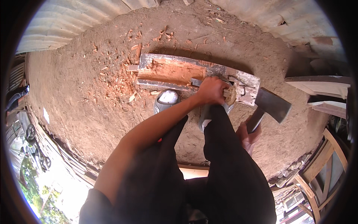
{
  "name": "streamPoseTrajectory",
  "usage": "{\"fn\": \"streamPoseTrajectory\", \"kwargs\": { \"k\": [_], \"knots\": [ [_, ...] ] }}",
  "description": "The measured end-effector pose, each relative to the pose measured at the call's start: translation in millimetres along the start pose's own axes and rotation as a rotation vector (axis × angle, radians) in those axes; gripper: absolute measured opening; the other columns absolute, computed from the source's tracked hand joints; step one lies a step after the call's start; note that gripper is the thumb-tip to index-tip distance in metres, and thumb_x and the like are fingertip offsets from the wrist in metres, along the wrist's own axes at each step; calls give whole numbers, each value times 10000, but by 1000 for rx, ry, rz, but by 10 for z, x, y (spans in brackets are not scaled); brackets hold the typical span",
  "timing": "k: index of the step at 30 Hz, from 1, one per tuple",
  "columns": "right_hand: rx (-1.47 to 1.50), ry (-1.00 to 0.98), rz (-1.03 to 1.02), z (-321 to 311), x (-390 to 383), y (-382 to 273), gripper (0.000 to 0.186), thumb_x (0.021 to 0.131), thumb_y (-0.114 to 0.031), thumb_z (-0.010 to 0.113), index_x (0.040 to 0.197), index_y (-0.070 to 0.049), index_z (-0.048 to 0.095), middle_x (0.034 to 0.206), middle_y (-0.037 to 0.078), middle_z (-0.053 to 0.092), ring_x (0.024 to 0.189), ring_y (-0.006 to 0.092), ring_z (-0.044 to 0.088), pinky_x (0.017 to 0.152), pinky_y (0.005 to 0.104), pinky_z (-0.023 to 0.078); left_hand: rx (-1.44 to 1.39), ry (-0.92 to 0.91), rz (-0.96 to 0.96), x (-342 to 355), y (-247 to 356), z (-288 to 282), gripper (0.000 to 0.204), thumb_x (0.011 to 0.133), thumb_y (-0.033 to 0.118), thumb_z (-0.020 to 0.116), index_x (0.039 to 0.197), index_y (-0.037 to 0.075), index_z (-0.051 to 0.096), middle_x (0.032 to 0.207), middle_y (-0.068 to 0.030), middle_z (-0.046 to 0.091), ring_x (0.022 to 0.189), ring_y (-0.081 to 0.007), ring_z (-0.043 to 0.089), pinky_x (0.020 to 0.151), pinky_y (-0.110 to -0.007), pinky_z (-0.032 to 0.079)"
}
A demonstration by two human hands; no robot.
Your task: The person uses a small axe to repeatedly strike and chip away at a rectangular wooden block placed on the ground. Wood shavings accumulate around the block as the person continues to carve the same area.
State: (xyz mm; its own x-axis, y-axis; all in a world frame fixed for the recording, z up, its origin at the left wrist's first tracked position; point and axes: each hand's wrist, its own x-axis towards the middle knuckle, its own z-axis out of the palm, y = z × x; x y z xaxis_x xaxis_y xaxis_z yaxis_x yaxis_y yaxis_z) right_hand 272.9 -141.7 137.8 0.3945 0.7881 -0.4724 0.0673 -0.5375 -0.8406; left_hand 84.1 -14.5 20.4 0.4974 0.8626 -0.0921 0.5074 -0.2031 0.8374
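A thick wooden beam (pixel 173 70) lies across the ground in front of me, its faces weathered and its upper side hollowed into a reddish trough. My left hand (pixel 212 90) is closed around a chisel (pixel 195 81), and the flat metal blade points left over the right end of the trough. A worn brownish butt, seemingly the chisel's handle end, shows just right of that fist. Lower right, my right hand (pixel 249 137) grips the handle of an axe (pixel 274 104). The axe's broad dark head is close to the beam's right end.
Wood chips (pixel 118 84) litter the dirt floor around the beam's left end. My shoe (pixel 167 98) stands close to the near side of the beam. Corrugated sheets (pixel 85 22) border the far side. Wooden boards (pixel 320 86) and a wooden frame (pixel 324 168) stand at right.
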Motion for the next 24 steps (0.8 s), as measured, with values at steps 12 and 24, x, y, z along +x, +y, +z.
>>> {"fn": "streamPoseTrajectory", "kwargs": {
  "k": [12,24],
  "knots": [
    [590,-293,130,-107,219,262,183,852,-27,620,1018,-7,546,646,79,534,466,148,527,405,300,427,-26,93,-69,64,11,52,479,538,233,723,998,120,797,816,-169,737,832,-365,728,742,-464,572],
    [-230,-124,-193,-24,103,119,211,853,-26,625,1058,-21,578,715,20,548,545,78,511,460,261,397,-44,202,-131,51,8,-29,356,564,256,743,883,105,779,787,-166,734,770,-372,721,711,-451,570]
  ]
}}
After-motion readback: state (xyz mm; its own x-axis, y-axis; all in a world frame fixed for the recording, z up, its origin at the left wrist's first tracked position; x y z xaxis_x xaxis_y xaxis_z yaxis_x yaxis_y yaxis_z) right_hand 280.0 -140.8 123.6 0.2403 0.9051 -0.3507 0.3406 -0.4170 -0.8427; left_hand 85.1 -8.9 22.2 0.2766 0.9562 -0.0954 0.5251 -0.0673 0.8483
